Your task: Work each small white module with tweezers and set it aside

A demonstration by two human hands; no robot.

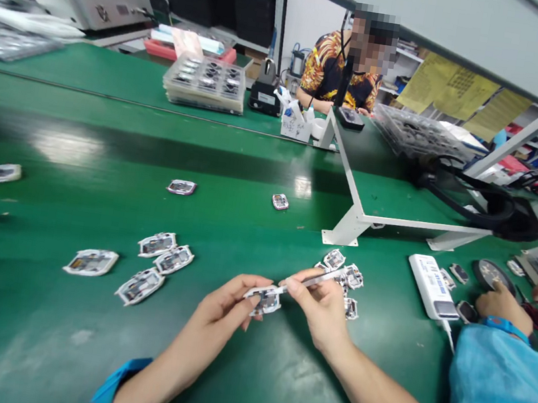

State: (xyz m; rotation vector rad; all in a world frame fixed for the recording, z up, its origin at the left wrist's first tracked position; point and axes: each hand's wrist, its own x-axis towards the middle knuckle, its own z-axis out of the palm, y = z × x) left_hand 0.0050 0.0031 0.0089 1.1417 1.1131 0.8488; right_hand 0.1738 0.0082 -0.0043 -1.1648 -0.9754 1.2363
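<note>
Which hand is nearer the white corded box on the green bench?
Right. The right hand, holding a slim tool, sits left of the white corded box. The left hand, holding a foil-edged module, is farther left, beyond the right hand.

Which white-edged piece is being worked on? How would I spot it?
On the green workbench, find the person's left hand. It pinches a white-edged electronic module, the only one lifted off the bench, with a slim tool at its edge.
</note>
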